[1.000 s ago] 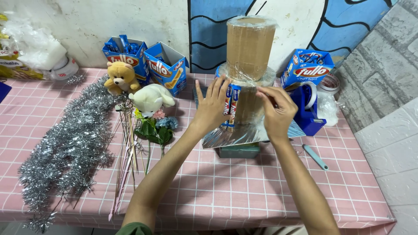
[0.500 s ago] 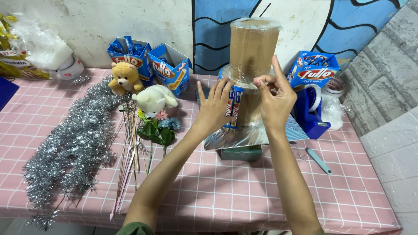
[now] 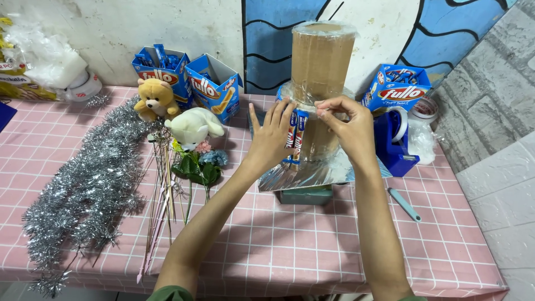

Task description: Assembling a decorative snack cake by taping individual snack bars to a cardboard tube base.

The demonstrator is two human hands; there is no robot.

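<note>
A tall brown cardboard tower (image 3: 322, 61) wrapped in clear film stands on a silver foil base (image 3: 312, 175) in the middle of the table. Two slim wrapped snack sticks (image 3: 296, 134) stand upright against its lower tier. My left hand (image 3: 272, 136) presses them flat against the tower with fingers spread. My right hand (image 3: 346, 125) pinches something small, likely clear tape, at the tier's rim just above the sticks.
Silver tinsel garland (image 3: 89, 184) lies at the left, beside thin sticks (image 3: 161, 189) and artificial flowers (image 3: 200, 164). Two plush toys (image 3: 173, 114) and open blue snack boxes (image 3: 186, 78) sit behind. A blue tape dispenser (image 3: 393, 142) and a small cutter (image 3: 404, 204) lie at the right.
My right hand has risen from the tower's lower side to the tier's rim and closed into a pinch. My left hand stays on the snack sticks.
</note>
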